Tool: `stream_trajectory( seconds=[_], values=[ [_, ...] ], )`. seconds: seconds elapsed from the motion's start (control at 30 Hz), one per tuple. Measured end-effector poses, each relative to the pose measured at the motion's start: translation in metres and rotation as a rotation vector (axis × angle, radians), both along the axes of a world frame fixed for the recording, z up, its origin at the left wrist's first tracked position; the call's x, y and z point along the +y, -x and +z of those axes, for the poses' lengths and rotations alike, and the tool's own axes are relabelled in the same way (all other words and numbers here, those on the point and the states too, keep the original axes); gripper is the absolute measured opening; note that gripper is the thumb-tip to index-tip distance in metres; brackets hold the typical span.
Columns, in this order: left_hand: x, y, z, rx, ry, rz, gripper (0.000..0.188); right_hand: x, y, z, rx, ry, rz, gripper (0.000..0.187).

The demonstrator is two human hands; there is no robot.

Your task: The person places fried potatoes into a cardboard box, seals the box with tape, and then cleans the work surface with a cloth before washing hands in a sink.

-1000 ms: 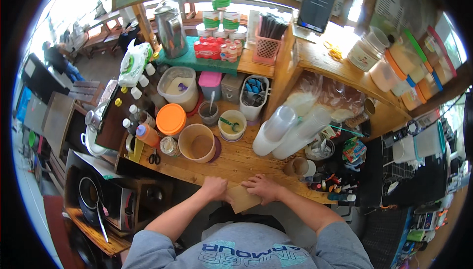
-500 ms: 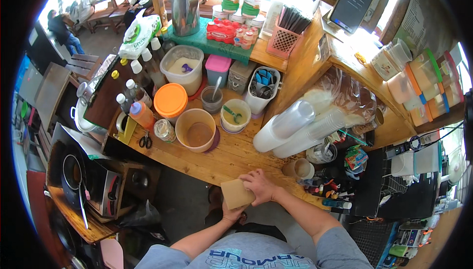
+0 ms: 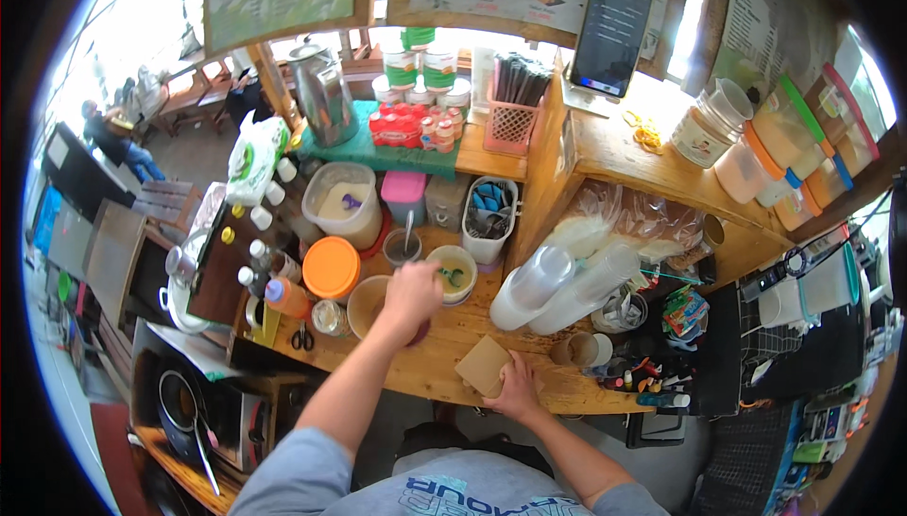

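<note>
My right hand [image 3: 519,390] grips a small brown cardboard box [image 3: 484,367] by its right side, above the front edge of the wooden counter [image 3: 425,365]. Reaching forward, my left hand [image 3: 413,297] has its fingers closed at the handle of a green plastic spoon [image 3: 456,277]. That spoon rests in a tub of pale yellow spread [image 3: 463,259]. Below my left hand, a wide beige tub [image 3: 364,303] is partly covered by the hand and forearm. Just behind stands a small grey container [image 3: 402,246] with a metal spoon in it.
An orange-lidded tub [image 3: 331,268], a glass jar [image 3: 329,318] and black scissors [image 3: 302,337] are to the left. Stacked clear plastic cups [image 3: 567,294] lie to the right. A phone [image 3: 612,29] stands on the shelf, and a pan [image 3: 179,398] sits at lower left.
My left hand has left the box and reached forward to the green spoon. My right hand has carried the box rightward. The view has tilted up, showing more of the boards at the back.
</note>
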State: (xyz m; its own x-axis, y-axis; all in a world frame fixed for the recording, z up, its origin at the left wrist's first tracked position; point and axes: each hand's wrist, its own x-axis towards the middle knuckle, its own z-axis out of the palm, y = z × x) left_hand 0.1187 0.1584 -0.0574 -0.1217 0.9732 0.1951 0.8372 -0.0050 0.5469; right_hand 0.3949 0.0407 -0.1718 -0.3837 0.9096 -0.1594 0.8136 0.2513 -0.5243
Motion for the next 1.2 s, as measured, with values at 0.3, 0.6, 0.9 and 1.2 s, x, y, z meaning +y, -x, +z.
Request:
stream_trajectory(
  seconds=[0.3,0.6,0.9,1.2],
  values=[
    [0.147,0.02,-0.053,0.511,0.283,-0.033,0.027,0.001,0.011,-0.004,0.063,-0.034,-0.051,0.062],
    [0.128,0.031,-0.017,0.452,0.243,0.016,0.021,0.001,0.008,-0.006,0.071,0.011,-0.083,0.055],
    [0.186,0.011,-0.023,0.292,0.355,0.215,0.027,0.001,0.009,-0.01,0.073,-0.01,-0.074,0.06],
    [0.211,0.053,-0.08,-0.298,0.469,0.416,0.02,0.0,0.011,0.001,0.092,0.073,-0.089,0.055]
  ],
)
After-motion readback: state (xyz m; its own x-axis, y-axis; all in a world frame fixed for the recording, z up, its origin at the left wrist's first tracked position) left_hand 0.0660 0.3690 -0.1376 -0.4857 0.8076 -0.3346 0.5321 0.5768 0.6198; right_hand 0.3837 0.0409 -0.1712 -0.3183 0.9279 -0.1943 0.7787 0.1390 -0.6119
